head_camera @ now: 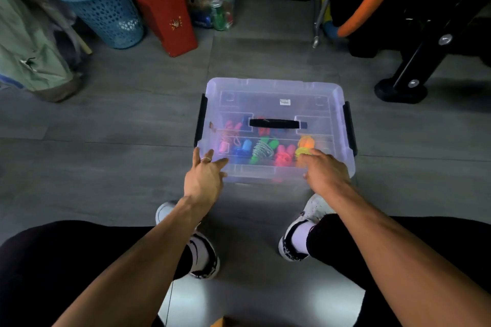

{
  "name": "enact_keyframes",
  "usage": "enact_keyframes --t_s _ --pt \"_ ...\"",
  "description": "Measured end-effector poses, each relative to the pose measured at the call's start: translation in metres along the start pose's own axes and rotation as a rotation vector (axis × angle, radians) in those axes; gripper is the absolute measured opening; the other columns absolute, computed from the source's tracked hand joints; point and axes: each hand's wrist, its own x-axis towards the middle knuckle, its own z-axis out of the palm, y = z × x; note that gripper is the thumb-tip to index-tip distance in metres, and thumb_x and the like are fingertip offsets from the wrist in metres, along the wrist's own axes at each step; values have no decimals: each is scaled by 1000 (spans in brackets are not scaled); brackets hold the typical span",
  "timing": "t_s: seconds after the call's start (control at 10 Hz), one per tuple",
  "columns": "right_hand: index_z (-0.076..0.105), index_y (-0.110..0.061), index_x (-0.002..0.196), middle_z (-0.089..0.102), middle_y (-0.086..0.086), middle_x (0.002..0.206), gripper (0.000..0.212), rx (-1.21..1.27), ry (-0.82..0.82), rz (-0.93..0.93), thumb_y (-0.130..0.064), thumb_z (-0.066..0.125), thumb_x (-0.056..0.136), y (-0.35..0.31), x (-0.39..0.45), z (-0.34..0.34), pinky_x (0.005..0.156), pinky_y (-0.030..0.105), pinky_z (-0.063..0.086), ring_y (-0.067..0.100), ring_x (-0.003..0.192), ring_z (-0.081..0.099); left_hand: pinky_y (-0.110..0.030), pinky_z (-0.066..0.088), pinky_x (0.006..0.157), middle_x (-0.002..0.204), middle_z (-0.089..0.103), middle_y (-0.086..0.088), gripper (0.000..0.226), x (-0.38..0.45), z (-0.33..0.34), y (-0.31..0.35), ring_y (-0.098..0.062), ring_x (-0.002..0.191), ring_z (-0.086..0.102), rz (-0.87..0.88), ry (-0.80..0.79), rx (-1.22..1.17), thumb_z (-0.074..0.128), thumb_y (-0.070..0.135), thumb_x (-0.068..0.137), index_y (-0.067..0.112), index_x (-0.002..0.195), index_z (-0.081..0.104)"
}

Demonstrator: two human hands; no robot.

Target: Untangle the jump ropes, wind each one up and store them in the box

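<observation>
Head view: your left hand [204, 176] lay spread and your right hand [322, 171] relaxed on the lid [273, 93]; uneven pressure could have left a latch [350, 127] unseated, spilling ropes [261, 150].

Hands [263, 175] on lidded box [276, 87]

Home storage corner: laundry basket [101, 2], gift bag [164, 5].
</observation>
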Motion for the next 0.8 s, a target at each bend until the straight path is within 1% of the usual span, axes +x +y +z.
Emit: enact_keyframes --t_s 0.1,0.2,0.3,0.4,0.5,0.6,0.7,0.8 --pt "53 -26 133 48 0 138 47 42 24 59 -4 49 91 18 40 -9 84 34 48 29 115 53 -37 17 120 158 26 -4 55 38 -11 24 -18 150 0 96 22 75 45 11 98 32 148 34" --pt "47 -31 135 44 -1 138 55 80 47 101 -2 45 89 35 83 -21 75 32 42 30 115 50 -34 -6 121 151 42 -2 56 88 -22 44 -7 148 10 126 68 107 45 9 97 30 148 36" --pt "45 -30 135 41 -2 141 51 91 78 108 -5 51 90 55 125 -29 74 31 41 29 115 48 -32 -3 121 150 41 3 54 141 -31 61 -9 149 10 124 59 70 46 10 95 30 145 41" --pt "40 -32 138 35 -5 147 56 64 78 103 -12 58 89 73 160 -40 83 34 46 25 119 47 -33 -8 120 151 40 -5 60 179 -49 81 -11 148 13 194 56 94 48 7 91 24 147 38" --pt "43 -29 135 38 -5 144 58 106 121 72 -10 64 84 89 192 -47 90 35 47 25 119 47 -32 -8 120 154 34 -13 67 205 -62 92 -16 149 7 263 51 34 48 1 87 18 150 33" --pt "50 -18 135 42 1 144 54 235 189 23 -1 59 84 99 209 -55 101 35 41 25 127 45 -31 8 121 158 25 -10 68 225 -62 90 -20 150 -2 234 84 -247 46 -7 85 22 146 40" --pt "54 -10 133 48 7 140 47 407 242 40 5 45 89 100 207 -66 101 32 40 25 125 48 -30 18 117 154 34 -4 63 234 -56 87 -19 150 0 217 132 -386 48 -7 86 23 142 47" --pt "61 -8 121 58 11 125 35 438 262 58 2 43 92 91 202 -75 87 31 46 28 109 57 -19 38 91 128 58 0 52 233 -67 92 -20 135 38 160 135 -426 52 -1 87 21 134 56"
